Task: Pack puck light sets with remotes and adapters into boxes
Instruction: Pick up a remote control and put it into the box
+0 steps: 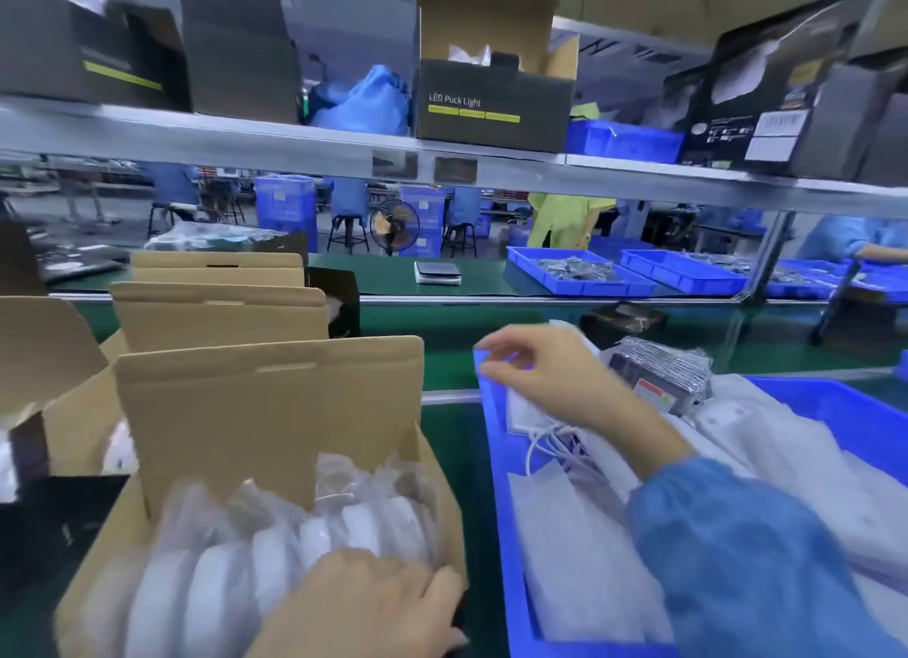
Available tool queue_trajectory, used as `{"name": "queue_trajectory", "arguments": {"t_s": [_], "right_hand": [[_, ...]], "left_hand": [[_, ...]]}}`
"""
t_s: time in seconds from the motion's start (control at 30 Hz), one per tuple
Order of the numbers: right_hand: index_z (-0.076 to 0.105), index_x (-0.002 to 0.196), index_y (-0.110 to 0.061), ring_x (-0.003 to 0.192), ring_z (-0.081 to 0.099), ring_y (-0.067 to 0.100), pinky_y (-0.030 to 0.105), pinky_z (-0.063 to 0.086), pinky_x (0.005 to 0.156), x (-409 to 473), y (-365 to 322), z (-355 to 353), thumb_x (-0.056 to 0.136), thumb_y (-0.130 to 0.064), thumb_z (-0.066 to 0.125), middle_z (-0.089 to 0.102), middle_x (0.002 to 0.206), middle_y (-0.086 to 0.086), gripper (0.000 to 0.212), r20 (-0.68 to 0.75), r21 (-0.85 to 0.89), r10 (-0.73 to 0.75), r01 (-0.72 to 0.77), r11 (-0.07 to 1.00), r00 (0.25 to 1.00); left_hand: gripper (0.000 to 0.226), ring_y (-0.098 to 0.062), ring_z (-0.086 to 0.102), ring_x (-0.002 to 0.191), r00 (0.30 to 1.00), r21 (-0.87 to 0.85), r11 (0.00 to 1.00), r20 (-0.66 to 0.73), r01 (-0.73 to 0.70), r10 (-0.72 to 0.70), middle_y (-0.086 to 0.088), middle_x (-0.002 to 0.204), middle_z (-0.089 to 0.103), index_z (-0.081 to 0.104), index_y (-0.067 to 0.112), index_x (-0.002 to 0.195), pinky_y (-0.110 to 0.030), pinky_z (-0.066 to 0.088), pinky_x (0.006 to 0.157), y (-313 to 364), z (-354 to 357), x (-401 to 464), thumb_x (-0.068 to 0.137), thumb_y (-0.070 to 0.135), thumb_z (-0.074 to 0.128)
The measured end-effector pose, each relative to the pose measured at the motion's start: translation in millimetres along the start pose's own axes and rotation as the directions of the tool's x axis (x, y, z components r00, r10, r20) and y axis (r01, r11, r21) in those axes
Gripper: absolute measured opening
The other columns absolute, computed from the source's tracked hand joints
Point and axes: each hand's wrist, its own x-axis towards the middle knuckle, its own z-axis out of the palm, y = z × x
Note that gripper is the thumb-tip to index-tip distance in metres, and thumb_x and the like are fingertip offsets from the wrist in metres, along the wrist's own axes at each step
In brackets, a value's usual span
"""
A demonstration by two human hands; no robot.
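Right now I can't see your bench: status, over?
Left hand rests on box edge, puck lights inside. Right hand over blue bin, reaching white packets. Nothing blocking.

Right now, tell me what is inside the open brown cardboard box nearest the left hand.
The open brown cardboard box holds a row of round white puck lights in clear plastic bags. The left hand covers the box's near right corner; anything beneath the lights is hidden.

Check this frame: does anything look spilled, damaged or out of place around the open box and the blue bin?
Nothing stands out. The bagged puck lights stand in a row inside the open cardboard box, the left hand resting on its near corner. The right hand reaches into the blue bin over white pouches piled loosely.
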Motion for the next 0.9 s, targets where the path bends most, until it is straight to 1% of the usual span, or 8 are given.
{"name": "queue_trajectory", "arguments": {"t_s": [0.1,0.17,0.23,0.37,0.5,0.67,0.8,0.9], "right_hand": [[0.066,0.116,-0.028,0.106,0.060,0.023,0.035,0.049,0.084,4.8,38.8,-57.3,0.089,-0.029,0.061,0.068,0.111,0.000,0.027,-0.181,-0.563,0.106,-0.191,0.804,0.978],[0.056,0.129,-0.029,0.117,0.051,0.029,0.039,0.046,0.088,0.3,70.8,-81.8,0.089,-0.035,0.060,0.056,0.126,0.006,0.041,-0.197,-0.720,0.244,-0.309,0.622,0.950],[0.043,0.141,-0.030,0.124,0.042,0.032,0.041,0.042,0.094,-9.4,100.8,-86.0,0.088,-0.046,0.060,0.044,0.136,0.010,0.057,-0.166,-0.766,0.351,-0.345,0.542,0.921],[0.034,0.149,-0.028,0.130,0.037,0.037,0.043,0.033,0.109,-33.6,148.4,-65.1,0.095,-0.044,0.055,0.038,0.144,0.014,0.061,-0.142,-0.502,0.375,-0.393,0.770,0.916],[0.059,0.133,-0.016,0.124,0.044,0.038,0.049,0.037,0.106,-43.0,160.9,-49.8,0.089,-0.027,0.069,0.052,0.133,0.016,0.047,-0.355,-0.368,0.170,-0.305,0.879,0.919],[0.075,0.106,-0.011,0.108,0.058,0.032,0.044,0.048,0.094,-45.2,158.5,-42.7,0.077,-0.018,0.082,0.067,0.114,0.007,0.030,-0.471,-0.421,-0.012,-0.212,0.882,0.882],[0.065,0.083,-0.016,0.091,0.058,0.031,0.042,0.045,0.075,-38.0,155.7,-54.3,0.067,-0.028,0.087,0.064,0.096,0.000,0.029,-0.384,-0.565,-0.109,-0.140,0.813,0.917],[0.052,0.065,-0.021,0.080,0.052,0.027,0.035,0.036,0.068,-29.1,154.7,-73.2,0.062,-0.040,0.088,0.056,0.087,-0.003,0.041,-0.230,-0.697,-0.185,-0.029,0.717,0.955]], "left_hand": [[0.056,-0.022,0.046,0.028,0.988,-0.214,0.972,0.140,0.101,-0.072,-0.003,0.041,0.054,0.057,0.021,0.043,-0.025,0.008,0.038,14.8,3.4,19.9,0.026,0.065,0.088],[0.052,-0.020,0.045,0.029,0.993,-0.221,0.975,0.119,0.033,-0.007,0.001,0.042,0.051,0.056,0.022,0.050,-0.024,0.013,0.043,18.0,4.0,33.3,0.028,0.054,0.091],[0.039,-0.023,0.053,0.038,0.995,-0.300,0.954,0.096,0.019,0.010,0.003,0.052,0.057,0.055,0.024,0.067,-0.025,0.024,0.045,14.5,13.1,34.7,0.054,0.047,0.085],[0.036,-0.021,0.045,0.030,0.996,-0.295,0.956,0.091,0.006,0.022,0.005,0.044,0.050,0.053,0.025,0.063,-0.025,0.021,0.038,4.8,22.1,30.5,0.059,0.046,0.082],[0.038,-0.019,0.041,0.030,0.999,-0.251,0.967,-0.049,-0.033,0.021,0.008,0.043,0.046,0.052,0.024,0.063,-0.025,0.018,0.040,-9.3,37.3,27.0,0.063,0.047,0.083],[0.034,-0.020,0.048,0.044,0.985,-0.219,0.974,-0.171,-0.050,0.013,0.003,0.053,0.051,0.060,0.020,0.063,-0.025,0.033,0.045,-13.5,46.8,18.1,0.063,0.043,0.086],[0.006,-0.024,0.067,0.081,0.931,-0.313,0.946,-0.363,-0.084,-0.038,-0.005,0.085,0.070,0.074,0.017,0.080,-0.033,0.045,0.079,-4.8,49.7,9.7,0.078,0.016,0.069],[0.031,0.001,0.065,0.095,0.981,-0.409,0.905,-0.192,-0.115,0.038,0.021,0.091,0.070,0.072,0.043,0.076,-0.018,0.044,0.091,1.2,46.2,-0.9,0.093,0.030,0.049]]}}
